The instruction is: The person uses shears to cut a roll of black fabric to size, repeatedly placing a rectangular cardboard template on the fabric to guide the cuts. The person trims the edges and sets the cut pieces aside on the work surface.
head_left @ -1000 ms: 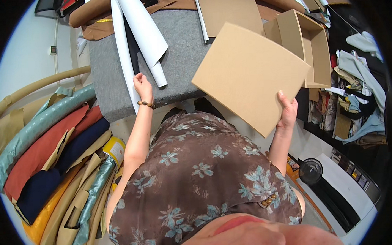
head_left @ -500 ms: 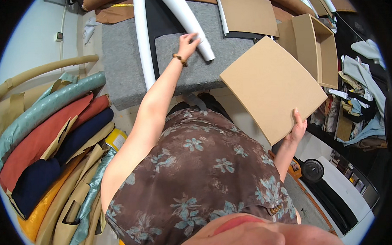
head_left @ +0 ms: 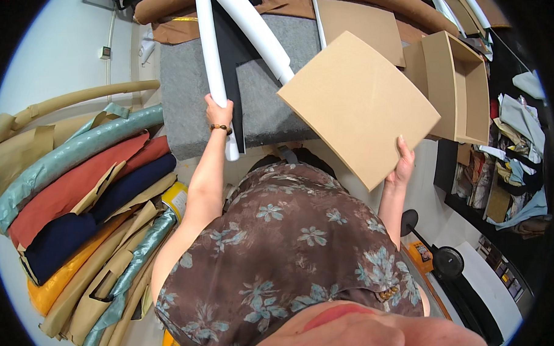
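Observation:
My left hand [head_left: 219,112] is closed around the lower part of a thin white roll [head_left: 210,53], whose end sticks out past the table's near edge. To the right of it, a thicker white roll [head_left: 257,36] lies at a slant, its near end partly behind a tan board [head_left: 360,109]. I hold that board by its near right edge with my right hand [head_left: 402,165]; the thumb rests on the face and the other fingers are hidden beneath. The board is tilted above the table's front edge. Black sheet material [head_left: 229,71] lies between the two rolls.
Grey felt covers the table [head_left: 183,97]. An open tan box [head_left: 463,87] and another tan board [head_left: 363,26] are at the back right. Rolled fabrics [head_left: 75,162] crowd the left side. Shelves with heaped cloth scraps [head_left: 514,158] stand at right, near a black round-based object [head_left: 448,263].
My left hand has left the thicker roll and moved left and nearer, taking hold of the thin one. The board in my right hand has shifted left and slightly away from me.

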The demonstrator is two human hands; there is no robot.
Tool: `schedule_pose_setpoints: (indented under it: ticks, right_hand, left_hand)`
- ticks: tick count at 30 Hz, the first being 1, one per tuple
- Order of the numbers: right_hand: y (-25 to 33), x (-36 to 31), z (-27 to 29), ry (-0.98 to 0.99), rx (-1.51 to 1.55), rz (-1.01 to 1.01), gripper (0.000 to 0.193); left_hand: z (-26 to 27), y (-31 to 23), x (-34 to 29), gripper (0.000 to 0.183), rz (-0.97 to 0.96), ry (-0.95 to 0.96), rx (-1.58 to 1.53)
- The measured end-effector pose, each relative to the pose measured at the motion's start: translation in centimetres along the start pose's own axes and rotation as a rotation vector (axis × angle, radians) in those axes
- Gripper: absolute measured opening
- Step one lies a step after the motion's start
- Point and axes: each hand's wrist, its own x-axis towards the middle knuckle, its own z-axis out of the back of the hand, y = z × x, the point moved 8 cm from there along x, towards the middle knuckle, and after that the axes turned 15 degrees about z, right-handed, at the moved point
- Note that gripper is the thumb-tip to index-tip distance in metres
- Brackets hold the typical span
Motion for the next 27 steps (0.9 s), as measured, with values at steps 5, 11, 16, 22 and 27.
schedule_pose_setpoints:
  ticks: [5, 11, 16, 22, 27]
  right_hand:
    - [-3.0, 3.8, -3.5, 0.053, 0.143, -0.050, 0.041]
    - [-11.8, 11.3, -9.1, -0.060, 0.501, -0.109, 0.047]
    - [-18.3, 17.1, -9.3, -0.159, 0.667, -0.094, 0.036]
    - [-21.0, 16.1, -6.2, -0.256, 0.156, -0.249, 0.048]
    - [-16.0, 8.4, -12.2, -0.023, -0.516, 0.268, 0.051]
  left_hand:
    - [4.1, 1.1, -3.4, 0.058, -0.035, -0.045, -0.250]
    - [13.8, 2.2, -6.9, 0.051, -0.097, -0.090, -0.270]
    - [22.2, -0.6, -10.2, 0.053, -0.172, -0.171, -0.247]
    - [30.2, -2.0, -13.7, 0.054, -0.246, -0.269, -0.267]
    - [36.6, -4.0, -17.1, 0.052, -0.308, -0.336, -0.290]
